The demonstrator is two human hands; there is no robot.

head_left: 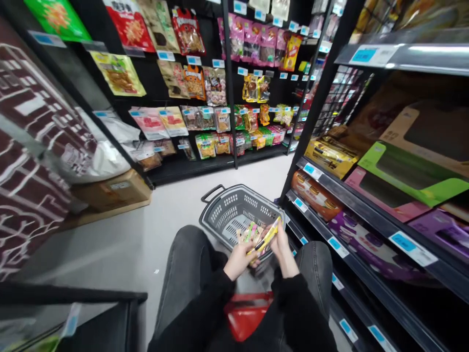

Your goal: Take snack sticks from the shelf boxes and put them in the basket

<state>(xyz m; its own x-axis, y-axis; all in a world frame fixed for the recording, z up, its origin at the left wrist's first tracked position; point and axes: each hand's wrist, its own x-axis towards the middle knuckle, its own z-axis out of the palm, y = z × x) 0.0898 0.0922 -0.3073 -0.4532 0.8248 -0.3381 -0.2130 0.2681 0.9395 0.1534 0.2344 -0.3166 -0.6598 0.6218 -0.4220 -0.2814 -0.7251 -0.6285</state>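
Note:
My left hand is closed on the near end of a slim yellow snack packet with dark markings. My right hand grips the far end of that same packet. Both hands are above the near side of a grey plastic shopping basket, which stands on the floor between my knees. Several small packets in beige, green and pink show just beyond my left fingers; whether they are held or lie in the basket I cannot tell. The fingertips are partly hidden by the packet.
Shelves with boxed snacks rise close on my right. Ahead, a black rack holds hanging snack bags. A cardboard box sits on the floor at left. A red bag rests at my lap. A dark-framed rack is at lower left.

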